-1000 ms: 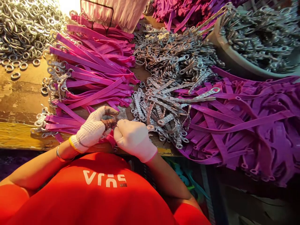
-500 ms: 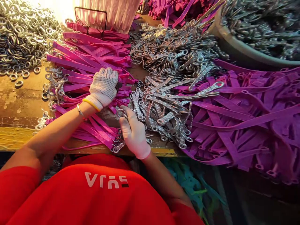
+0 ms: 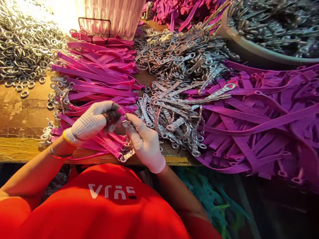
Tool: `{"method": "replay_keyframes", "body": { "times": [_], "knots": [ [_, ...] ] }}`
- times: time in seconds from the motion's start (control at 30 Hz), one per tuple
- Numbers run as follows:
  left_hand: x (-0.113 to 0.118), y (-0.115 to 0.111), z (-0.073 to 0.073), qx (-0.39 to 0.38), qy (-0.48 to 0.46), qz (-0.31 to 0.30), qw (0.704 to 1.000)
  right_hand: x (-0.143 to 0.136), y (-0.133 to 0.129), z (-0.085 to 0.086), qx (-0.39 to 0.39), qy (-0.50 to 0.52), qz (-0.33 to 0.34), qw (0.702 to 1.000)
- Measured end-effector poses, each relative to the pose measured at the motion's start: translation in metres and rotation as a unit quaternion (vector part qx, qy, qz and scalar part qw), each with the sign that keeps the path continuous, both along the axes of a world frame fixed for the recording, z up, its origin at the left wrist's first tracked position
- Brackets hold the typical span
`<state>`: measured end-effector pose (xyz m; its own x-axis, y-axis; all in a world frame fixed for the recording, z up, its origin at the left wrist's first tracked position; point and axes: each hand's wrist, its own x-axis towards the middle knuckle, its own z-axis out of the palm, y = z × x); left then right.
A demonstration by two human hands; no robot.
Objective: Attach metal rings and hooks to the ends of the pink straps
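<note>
left hand [image 3: 91,120] pinches flat strap [image 3: 121,111], right hand [image 3: 146,142] metal ring [image 3: 125,124].

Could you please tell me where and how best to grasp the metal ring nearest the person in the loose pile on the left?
I would probably pinch its outer rim, coming from the near side: the metal ring lies flat, with tabletop before it and the ring pile crowding its far side.

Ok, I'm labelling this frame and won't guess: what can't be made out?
Head view:
Left hand: grip hidden by its blurred fingers.
Metal piece in the right hand: partly covered by that hand.
Tub: cut off by the right edge.
Ring pile: top washed out by glare.
</note>
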<state>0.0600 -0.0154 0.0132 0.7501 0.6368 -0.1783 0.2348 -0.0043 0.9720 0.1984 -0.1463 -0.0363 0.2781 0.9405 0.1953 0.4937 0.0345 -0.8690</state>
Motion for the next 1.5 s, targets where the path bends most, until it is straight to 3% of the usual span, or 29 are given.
{"method": "replay_keyframes", "body": {
  "times": [0.1,0.17,0.23,0.37,0.43,0.53,0.67,0.83,0.9,1.03,1.17,1.3,1.5],
  "knots": [
    [-0.017,-0.013,-0.004,-0.097,0.004,0.020,0.995,-0.002,0.003,0.002,0.030,-0.057,0.039,0.997],
    [-0.024,-0.017,-0.008,-0.114,0.017,0.032,0.993,-0.004,0.005,0.001,0.027,-0.119,0.064,0.990],
    [-0.028,-0.019,-0.011,-0.086,0.040,0.021,0.995,-0.006,0.005,0.000,0.002,-0.204,0.075,0.976],
    [-0.031,-0.020,-0.012,0.058,0.078,-0.018,0.995,-0.010,0.004,-0.002,-0.025,-0.367,0.071,0.927],
    [-0.031,-0.023,-0.014,0.047,0.082,-0.028,0.995,-0.011,0.004,-0.003,-0.010,-0.403,0.070,0.913],
    [-0.031,-0.031,-0.021,0.047,0.095,-0.024,0.994,-0.011,0.006,-0.005,-0.001,-0.414,0.065,0.908],
    [-0.034,-0.041,-0.041,0.169,0.155,-0.007,0.973,-0.012,0.008,-0.009,-0.035,-0.390,0.061,0.918],
    [-0.043,-0.039,-0.055,0.093,0.105,-0.031,0.990,-0.008,0.008,-0.001,-0.094,-0.304,0.122,0.940],
    [-0.045,-0.039,-0.055,0.110,0.111,-0.022,0.987,-0.005,0.009,0.006,-0.136,-0.273,0.161,0.939],
    [-0.045,-0.050,-0.056,0.227,0.217,-0.014,0.949,-0.003,0.015,0.014,-0.239,-0.299,0.179,0.907],
    [-0.046,-0.061,-0.063,0.311,0.287,-0.019,0.906,-0.010,0.019,0.013,-0.256,-0.394,0.207,0.858],
    [-0.049,-0.060,-0.065,0.322,0.307,-0.056,0.894,-0.013,0.018,0.011,-0.235,-0.449,0.248,0.825],
    [-0.045,-0.055,-0.063,0.334,0.300,-0.097,0.888,-0.008,0.014,0.013,-0.232,-0.471,0.258,0.811]
  ]
}}
